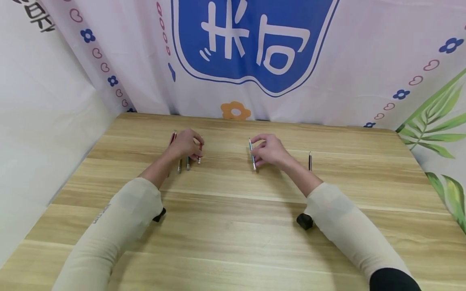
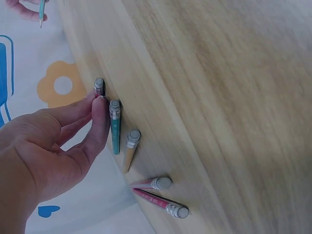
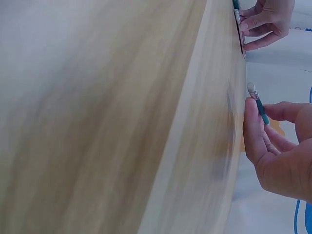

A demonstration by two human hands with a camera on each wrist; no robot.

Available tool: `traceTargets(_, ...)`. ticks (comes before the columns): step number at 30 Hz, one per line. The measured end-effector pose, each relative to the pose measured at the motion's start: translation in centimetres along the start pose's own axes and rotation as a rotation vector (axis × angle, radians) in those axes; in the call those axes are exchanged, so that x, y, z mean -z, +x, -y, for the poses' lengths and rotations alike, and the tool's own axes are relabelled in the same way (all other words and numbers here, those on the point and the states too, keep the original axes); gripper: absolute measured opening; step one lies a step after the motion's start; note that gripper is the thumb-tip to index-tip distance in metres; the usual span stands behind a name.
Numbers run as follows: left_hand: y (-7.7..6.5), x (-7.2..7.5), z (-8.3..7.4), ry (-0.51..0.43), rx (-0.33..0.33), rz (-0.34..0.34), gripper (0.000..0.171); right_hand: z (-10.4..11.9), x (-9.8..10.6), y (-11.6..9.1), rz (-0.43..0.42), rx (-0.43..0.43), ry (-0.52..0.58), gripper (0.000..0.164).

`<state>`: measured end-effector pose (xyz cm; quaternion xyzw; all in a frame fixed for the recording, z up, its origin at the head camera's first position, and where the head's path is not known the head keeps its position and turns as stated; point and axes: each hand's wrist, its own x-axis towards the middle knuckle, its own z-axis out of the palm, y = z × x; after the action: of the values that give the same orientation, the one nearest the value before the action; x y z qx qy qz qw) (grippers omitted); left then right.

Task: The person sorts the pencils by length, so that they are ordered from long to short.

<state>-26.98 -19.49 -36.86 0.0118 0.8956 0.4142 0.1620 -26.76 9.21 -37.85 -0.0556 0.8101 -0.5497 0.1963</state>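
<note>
My left hand [image 1: 186, 144] pinches a red pencil [image 1: 199, 158] between thumb and fingers, its eraser end toward me. In the left wrist view that pencil's eraser end [image 2: 99, 87] shows at the fingertips. Beside it on the table lie a green pencil [image 2: 115, 129], a tan pencil [image 2: 130, 153] and two reddish pencils [image 2: 155, 197], all with metal-banded erasers. My right hand [image 1: 269, 150] pinches a blue-green pencil [image 1: 252, 152], point away from me. The right wrist view shows this pencil [image 3: 259, 105] held at the fingertips, its white eraser toward the camera.
A dark pencil [image 1: 310, 161] lies on the wooden table [image 1: 225, 226], right of my right hand. At the table's far edge hangs a printed curtain [image 1: 145, 89]. A black wrist piece [image 1: 305, 221] shows under the right sleeve, another [image 1: 159, 215] under the left.
</note>
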Motion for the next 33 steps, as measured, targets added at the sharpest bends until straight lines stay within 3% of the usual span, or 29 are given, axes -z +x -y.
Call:
traceTargets(21,0.1,0.0,0.3,-0.052,0.001,-0.002,0.040,0.2,-1.8,1.3,0.035,-0.009,0.024,0.041)
traceTargets(33,-0.3,-0.1,0.1,-0.016,-0.011,-0.013,0.036,0.8,-2.3,1.5,0.034,-0.011,0.032,0.041)
